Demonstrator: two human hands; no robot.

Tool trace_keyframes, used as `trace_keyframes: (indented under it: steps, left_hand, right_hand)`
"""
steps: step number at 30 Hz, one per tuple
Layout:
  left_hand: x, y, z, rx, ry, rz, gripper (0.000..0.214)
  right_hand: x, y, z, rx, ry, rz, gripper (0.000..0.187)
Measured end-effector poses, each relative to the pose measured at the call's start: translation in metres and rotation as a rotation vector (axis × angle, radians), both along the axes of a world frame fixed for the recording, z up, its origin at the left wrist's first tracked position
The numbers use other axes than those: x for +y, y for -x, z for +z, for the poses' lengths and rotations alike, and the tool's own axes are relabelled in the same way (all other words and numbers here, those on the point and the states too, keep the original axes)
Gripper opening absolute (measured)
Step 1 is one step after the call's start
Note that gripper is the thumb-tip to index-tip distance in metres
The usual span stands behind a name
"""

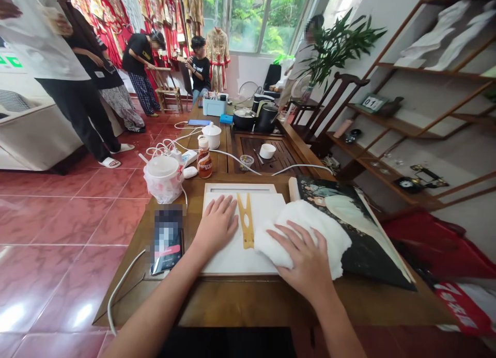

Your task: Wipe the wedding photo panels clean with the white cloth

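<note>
My left hand (pixel 219 221) lies flat on a white board (pixel 217 260) with a pale wooden edge, its fingers stretched forward. Just right of its fingertips is a flat yellow-tan piece (pixel 246 231), forked at the far end and with an oval hole in its middle. My right hand (pixel 304 254) rests with spread fingers on top of a thick wad of white cotton batting (pixel 329 239). The batting overlaps the board's right side and covers part of a dark picture panel (pixel 364 254) showing figures in pale clothing.
Left of the board lie a phone (pixel 166 244) and a bag-lined white tub (pixel 163 174). Beyond it stand a brown-labelled bottle (pixel 204 159), a lidded white pot (pixel 211 136) and a tea tray (pixel 251 146) with a small white cup (pixel 267 151). White cables cross the table. Several people are farther back.
</note>
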State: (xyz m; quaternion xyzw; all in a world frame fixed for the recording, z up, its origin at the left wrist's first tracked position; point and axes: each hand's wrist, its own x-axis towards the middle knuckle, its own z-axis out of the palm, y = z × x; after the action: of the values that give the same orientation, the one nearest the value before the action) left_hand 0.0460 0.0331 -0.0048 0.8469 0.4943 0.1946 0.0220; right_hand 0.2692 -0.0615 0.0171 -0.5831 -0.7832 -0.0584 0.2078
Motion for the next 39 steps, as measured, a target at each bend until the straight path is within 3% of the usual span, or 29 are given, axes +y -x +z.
trace_keyframes:
  steps: [6, 10, 22, 25, 33, 35, 39]
  left_hand:
    - [0.000, 0.001, 0.001, 0.013, -0.009, -0.016, 0.043]
    - [0.001, 0.002, 0.002, 0.017, -0.011, -0.028, 0.042]
    - [0.000, 0.001, 0.003, -0.015, 0.007, -0.006, 0.044]
    - [-0.001, 0.002, 0.004, -0.013, 0.006, -0.008, 0.044]
    - [-0.001, 0.004, 0.006, -0.001, 0.003, -0.028, 0.042]
    - [-0.001, 0.004, 0.006, -0.002, 0.003, -0.029, 0.042]
    - [-0.001, 0.003, 0.005, -0.017, 0.002, -0.011, 0.044]
  right_hand:
    - [-0.005, 0.046, -0.004, -0.074, 0.002, 0.257, 0.054]
    - [-0.006, 0.055, 0.001, -0.133, 0.028, 0.381, 0.054]
    - [0.005, 0.001, 0.005, -0.040, 0.008, -0.037, 0.047]
    - [0.004, 0.011, 0.004, -0.067, -0.003, 0.019, 0.047]
    - [-0.007, 0.058, 0.001, -0.088, 0.021, 0.384, 0.052]
    - [-0.006, 0.056, 0.002, -0.063, 0.034, 0.383, 0.051]
    - [-0.001, 0.035, 0.002, -0.003, 0.058, 0.254, 0.051]
